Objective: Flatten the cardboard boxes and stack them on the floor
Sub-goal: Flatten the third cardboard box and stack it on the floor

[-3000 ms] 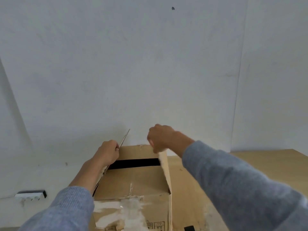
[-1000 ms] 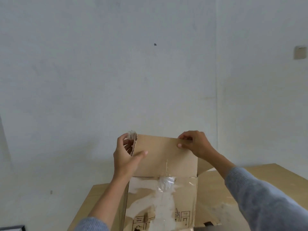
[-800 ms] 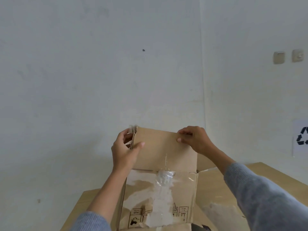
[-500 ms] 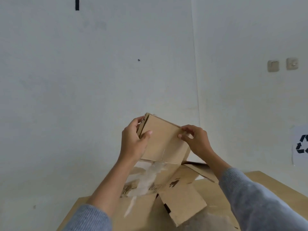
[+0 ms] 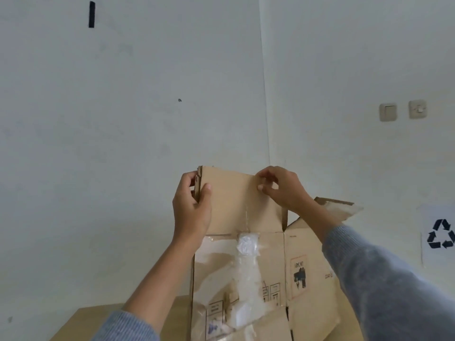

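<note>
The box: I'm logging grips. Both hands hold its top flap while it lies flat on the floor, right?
Not quite. The head view shows both the left hand and right hand gripping the flap, but the box is held up above the table, not on the floor.

One head-worn view only, looking forward and slightly up at a white wall corner. Both hands and the box sit close, low in frame; the worktop edges the bottom.
</note>
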### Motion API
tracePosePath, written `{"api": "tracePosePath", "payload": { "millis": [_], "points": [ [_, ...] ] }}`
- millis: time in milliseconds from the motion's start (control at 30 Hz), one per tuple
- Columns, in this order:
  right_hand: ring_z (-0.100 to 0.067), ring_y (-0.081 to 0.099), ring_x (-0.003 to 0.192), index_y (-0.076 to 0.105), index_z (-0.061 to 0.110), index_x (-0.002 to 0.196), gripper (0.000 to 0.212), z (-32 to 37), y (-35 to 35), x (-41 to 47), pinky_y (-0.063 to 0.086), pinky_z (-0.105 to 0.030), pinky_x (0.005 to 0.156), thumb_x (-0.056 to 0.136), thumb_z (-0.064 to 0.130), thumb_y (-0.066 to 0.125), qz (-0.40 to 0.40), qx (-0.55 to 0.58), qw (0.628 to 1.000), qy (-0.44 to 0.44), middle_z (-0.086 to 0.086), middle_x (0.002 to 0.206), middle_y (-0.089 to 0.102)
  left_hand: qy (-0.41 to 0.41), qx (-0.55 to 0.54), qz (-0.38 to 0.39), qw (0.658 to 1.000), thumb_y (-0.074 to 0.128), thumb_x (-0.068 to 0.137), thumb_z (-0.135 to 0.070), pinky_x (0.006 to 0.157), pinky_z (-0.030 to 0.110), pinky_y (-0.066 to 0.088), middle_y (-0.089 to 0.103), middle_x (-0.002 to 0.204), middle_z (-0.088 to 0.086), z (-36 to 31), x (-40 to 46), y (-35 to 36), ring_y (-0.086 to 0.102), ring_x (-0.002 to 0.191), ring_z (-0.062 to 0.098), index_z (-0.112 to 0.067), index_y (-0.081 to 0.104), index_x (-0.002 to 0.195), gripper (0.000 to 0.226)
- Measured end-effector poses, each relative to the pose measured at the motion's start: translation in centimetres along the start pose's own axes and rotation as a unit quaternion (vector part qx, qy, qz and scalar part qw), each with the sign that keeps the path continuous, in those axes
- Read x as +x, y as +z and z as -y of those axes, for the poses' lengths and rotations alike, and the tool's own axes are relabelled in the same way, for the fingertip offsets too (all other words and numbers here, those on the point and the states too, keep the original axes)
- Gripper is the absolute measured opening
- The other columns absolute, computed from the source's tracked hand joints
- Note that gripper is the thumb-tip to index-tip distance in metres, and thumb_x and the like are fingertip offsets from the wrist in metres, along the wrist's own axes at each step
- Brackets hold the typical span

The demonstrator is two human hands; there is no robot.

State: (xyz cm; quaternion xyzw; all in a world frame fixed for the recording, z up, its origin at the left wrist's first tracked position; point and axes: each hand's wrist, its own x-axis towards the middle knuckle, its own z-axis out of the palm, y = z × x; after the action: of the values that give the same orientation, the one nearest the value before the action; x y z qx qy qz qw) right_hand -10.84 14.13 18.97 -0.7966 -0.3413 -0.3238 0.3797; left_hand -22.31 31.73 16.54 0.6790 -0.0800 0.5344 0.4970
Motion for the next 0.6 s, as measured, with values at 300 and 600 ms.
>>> {"api": "tracePosePath", "payload": {
  "millis": [300,600],
  "points": [
    [-0.017,0.053,0.096,0.061,0.011,0.112,0.026,-3.4,12.3,0.7,0.034,-0.013,0.070,0.086,0.013,0.059,0.100,-0.004,0.995,0.014,-0.004,0.106,0.060,-0.151,0.013,-0.073,0.986,0.052,0.090,-0.009,0.056,0.027,0.036,0.049,0.074,-0.001,12.2,-0.7,-2.5,0.041,0.067,0.020,-0.009,0.056,0.103,0.013],
    [-0.031,0.056,0.105,0.058,0.005,0.116,0.031,-5.3,31.1,0.9,0.040,-0.029,0.088,0.086,0.010,0.055,0.168,0.011,0.985,0.038,-0.015,0.116,0.057,-0.243,0.145,-0.125,0.951,0.050,0.088,-0.008,0.055,0.029,0.033,0.047,0.069,0.001,28.5,-0.1,-9.1,0.042,0.067,0.021,-0.006,0.053,0.092,0.005]
  ]
}}
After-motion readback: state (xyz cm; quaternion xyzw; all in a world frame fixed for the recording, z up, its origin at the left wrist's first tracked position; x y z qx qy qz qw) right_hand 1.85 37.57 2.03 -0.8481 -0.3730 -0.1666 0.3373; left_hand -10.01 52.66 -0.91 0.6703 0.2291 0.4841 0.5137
